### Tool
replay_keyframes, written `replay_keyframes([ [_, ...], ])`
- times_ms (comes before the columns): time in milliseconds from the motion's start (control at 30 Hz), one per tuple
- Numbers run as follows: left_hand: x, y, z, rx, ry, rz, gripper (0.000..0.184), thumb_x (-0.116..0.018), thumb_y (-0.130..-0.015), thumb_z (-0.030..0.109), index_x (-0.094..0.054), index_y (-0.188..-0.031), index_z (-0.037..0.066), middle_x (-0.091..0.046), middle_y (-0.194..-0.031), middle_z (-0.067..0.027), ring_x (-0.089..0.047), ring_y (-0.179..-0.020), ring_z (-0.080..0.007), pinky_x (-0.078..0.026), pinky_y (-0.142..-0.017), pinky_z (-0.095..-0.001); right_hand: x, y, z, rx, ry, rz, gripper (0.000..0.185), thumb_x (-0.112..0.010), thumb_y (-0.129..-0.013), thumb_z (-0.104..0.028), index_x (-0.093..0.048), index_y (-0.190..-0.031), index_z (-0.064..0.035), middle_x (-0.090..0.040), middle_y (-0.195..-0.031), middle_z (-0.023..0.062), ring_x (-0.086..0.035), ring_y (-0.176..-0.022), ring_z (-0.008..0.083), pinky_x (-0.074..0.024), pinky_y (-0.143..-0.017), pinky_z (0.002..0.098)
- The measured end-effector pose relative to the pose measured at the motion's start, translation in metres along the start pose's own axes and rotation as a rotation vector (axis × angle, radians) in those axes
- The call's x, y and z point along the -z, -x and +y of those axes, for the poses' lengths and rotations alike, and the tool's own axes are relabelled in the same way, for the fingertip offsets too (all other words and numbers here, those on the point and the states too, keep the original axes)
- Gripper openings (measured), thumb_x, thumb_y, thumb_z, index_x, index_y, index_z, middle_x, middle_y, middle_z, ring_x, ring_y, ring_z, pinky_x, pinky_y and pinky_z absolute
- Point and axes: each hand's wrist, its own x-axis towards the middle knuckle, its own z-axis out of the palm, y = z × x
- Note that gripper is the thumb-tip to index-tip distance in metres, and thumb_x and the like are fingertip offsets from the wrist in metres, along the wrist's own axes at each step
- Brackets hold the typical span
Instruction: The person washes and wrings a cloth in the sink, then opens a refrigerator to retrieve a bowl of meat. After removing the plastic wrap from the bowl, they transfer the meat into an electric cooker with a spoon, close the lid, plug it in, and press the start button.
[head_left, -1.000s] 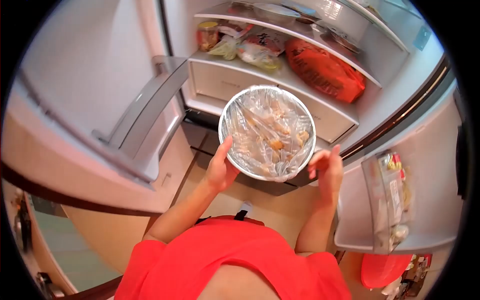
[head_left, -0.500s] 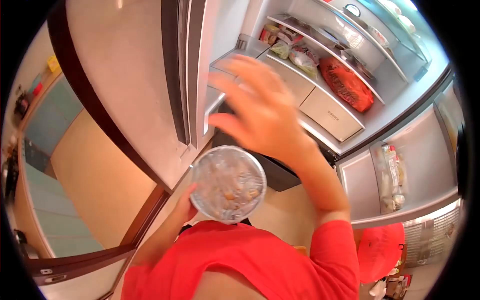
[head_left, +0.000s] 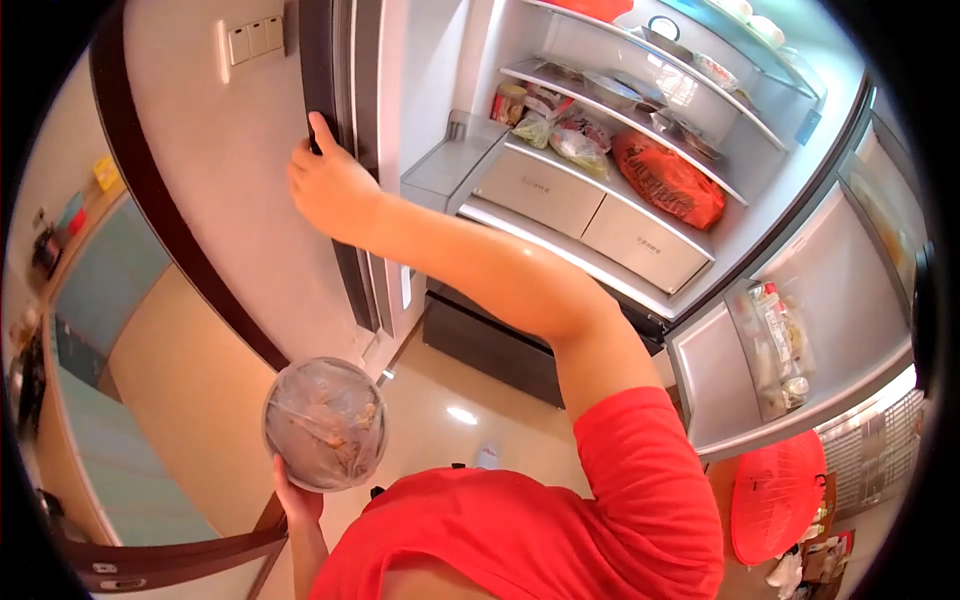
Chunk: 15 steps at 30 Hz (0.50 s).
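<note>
In my left hand (head_left: 298, 492), low on the left, rests a round bowl (head_left: 325, 425) covered with crinkled clear plastic wrap. Brownish food shows dimly through the wrap, and some of my fingers are hidden beneath the bowl. My right arm reaches across to the left. The right hand (head_left: 335, 190) is closed around the dark edge of the left refrigerator door (head_left: 350, 265). Behind that arm stands the open refrigerator (head_left: 480, 205), its shelves carrying a red plastic bag (head_left: 668, 180), bagged greens (head_left: 580, 150), a jar (head_left: 508, 103) and several dishes.
The right refrigerator door (head_left: 850, 270) stands open, with packages (head_left: 783, 345) in its bin. A dark lower drawer front (head_left: 490, 345) is below the compartment. Wall switches (head_left: 255, 40) and a dark doorframe (head_left: 190, 260) are at left; a red mesh cover (head_left: 778, 495) is at lower right.
My right hand has swung left from in front of the shelves and taken hold of the left door's edge. The bowl in my left hand has moved left and slightly down.
</note>
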Motion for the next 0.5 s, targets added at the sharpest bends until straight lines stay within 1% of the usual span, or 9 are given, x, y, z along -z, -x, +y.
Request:
replay_keyframes([
  [33,-0.001,-0.003,-0.001,-0.02,0.002,0.012,0.065,-0.042,-0.091,0.047,-0.03,-0.14,0.006,-0.034,-0.144,-0.008,-0.034,-0.13,-0.0257,-0.026,-0.107,-0.0408,0.0,0.003,0.0,-0.018,0.022,0.044,0.029,-0.051,-0.084,-0.021,-0.064,-0.104,-0.0048,-0.058,-0.103,0.0092,-0.047,-0.11,0.028,-0.0213,-0.103,0.0622],
  [67,-0.001,-0.005,0.0,-0.037,0.0,0.028,0.065,-0.042,-0.091,0.047,-0.03,-0.14,0.006,-0.034,-0.143,-0.008,-0.034,-0.13,-0.0257,-0.026,-0.107,-0.0407,-0.002,0.011,0.002,-0.028,0.019,0.085,0.024,-0.051,-0.083,-0.019,-0.065,-0.096,-0.0041,-0.059,-0.095,0.0071,-0.049,-0.103,0.0248,-0.023,-0.103,0.0594],
  [167,-0.015,-0.012,0.001,-0.086,-0.065,0.061,0.067,-0.044,-0.089,0.049,-0.031,-0.14,0.006,-0.036,-0.142,-0.0079,-0.036,-0.129,-0.0263,-0.03,-0.105,-0.0422,-0.004,0.034,0.012,-0.084,-0.123,0.202,0.018,-0.052,-0.08,-0.018,-0.064,-0.087,-0.0065,-0.058,-0.085,0.0045,-0.05,-0.096,0.0216,-0.0259,-0.102,0.0552],
  [233,-0.038,-0.01,0.002,-0.096,-0.126,0.068,0.069,-0.045,-0.088,0.05,-0.031,-0.14,0.007,-0.037,-0.141,-0.008,-0.036,-0.129,-0.0267,-0.032,-0.104,-0.0438,-0.009,0.061,0.021,-0.116,-0.17,0.293,0.009,-0.055,-0.076,-0.015,-0.061,-0.078,-0.0084,-0.054,-0.077,0.0025,-0.049,-0.087,0.0195,-0.0303,-0.098,0.0518],
  [300,-0.05,-0.013,0.002,-0.049,-0.104,0.012,0.07,-0.046,-0.087,0.052,-0.031,-0.14,0.009,-0.037,-0.141,-0.0078,-0.037,-0.128,-0.0273,-0.033,-0.103,-0.0454,-0.01,0.098,0.033,-0.167,-0.297,0.337,0.016,-0.056,-0.076,-0.017,-0.065,-0.085,-0.0079,-0.06,-0.093,0.0065,-0.051,-0.096,0.0238,-0.028,-0.099,0.0536],
  [367,-0.056,-0.02,0.002,-0.013,-0.085,-0.037,0.071,-0.046,-0.086,0.052,-0.03,-0.141,0.01,-0.036,-0.141,-0.0076,-0.037,-0.128,-0.0279,-0.033,-0.103,-0.0468,-0.032,0.133,0.038,-0.315,-0.233,0.609,0.021,-0.057,-0.076,-0.014,-0.064,-0.095,-0.0102,-0.056,-0.11,0.0071,-0.046,-0.112,0.026,-0.0264,-0.101,0.0559],
  [400,-0.058,-0.027,0.001,0.0,-0.076,-0.059,0.071,-0.047,-0.086,0.052,-0.029,-0.141,0.011,-0.036,-0.142,-0.0076,-0.036,-0.129,-0.0282,-0.033,-0.103,-0.0474,-0.038,0.153,0.043,-0.405,-0.18,0.635,0.031,-0.056,-0.077,-0.012,-0.062,-0.108,-0.0127,-0.049,-0.124,0.0054,-0.037,-0.125,0.0268,-0.0237,-0.104,0.0577],
  [433,-0.062,-0.032,0.0,0.011,-0.066,-0.082,0.072,-0.047,-0.085,0.053,-0.029,-0.141,0.011,-0.035,-0.142,-0.0076,-0.036,-0.129,-0.0286,-0.033,-0.103,-0.048,-0.039,0.166,0.049,-0.514,-0.162,0.686,0.039,-0.06,-0.075,-0.012,-0.06,-0.115,-0.0121,-0.043,-0.131,0.0089,-0.033,-0.128,0.0299,-0.0218,-0.105,0.0572],
  [500,-0.072,-0.038,-0.004,0.022,-0.036,-0.108,0.071,-0.047,-0.086,0.051,-0.028,-0.142,0.011,-0.034,-0.143,-0.0076,-0.035,-0.129,-0.0292,-0.032,-0.104,-0.0487,-0.039,0.195,0.056,-0.77,-0.341,0.747,0.055,-0.065,-0.069,-0.01,-0.053,-0.123,-0.0082,-0.037,-0.135,0.0154,-0.031,-0.129,0.0356,-0.0215,-0.106,0.0555],
])
